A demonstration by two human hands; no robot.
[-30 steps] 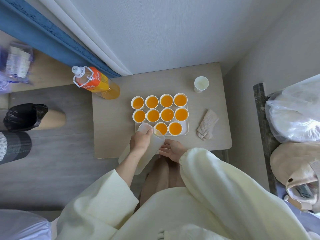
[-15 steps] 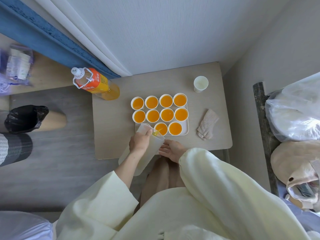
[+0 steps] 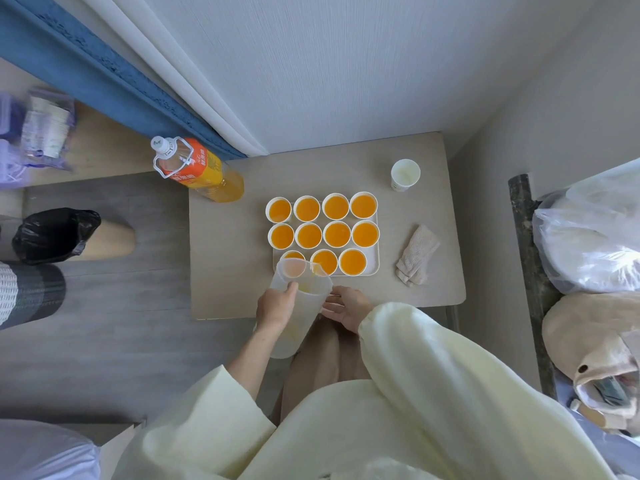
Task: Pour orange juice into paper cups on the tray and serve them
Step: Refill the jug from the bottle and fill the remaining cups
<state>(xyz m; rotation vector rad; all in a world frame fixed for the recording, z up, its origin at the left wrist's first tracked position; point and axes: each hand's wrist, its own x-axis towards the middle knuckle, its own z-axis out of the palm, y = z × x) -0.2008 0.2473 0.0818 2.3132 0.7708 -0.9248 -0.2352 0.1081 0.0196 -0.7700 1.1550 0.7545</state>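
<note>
The left hand [image 3: 277,306] is wrapping its fingers round the middle of a translucent plastic jug [image 3: 313,287], tipping it so the spout is hanging over the middle cup [image 3: 327,262] of the near row. The grip looks chosen for control as the last juice is running to the lip. The right hand [image 3: 346,308] is lying uncurled just beside the jug's wall, grasping nothing, probably steadying; contact is hard to tell. The paper cups [image 3: 336,234] are standing rim to rim on a white raised-edge tray [image 3: 376,268] on the pale matte bench [image 3: 235,271], the near-left one partly hidden behind the jug's mouth. The juice bottle [image 3: 197,171], a spare empty cup [image 3: 405,173] and a nubby folded cloth [image 3: 417,254] are sitting off the tray — the cloth likely for spills.
</note>
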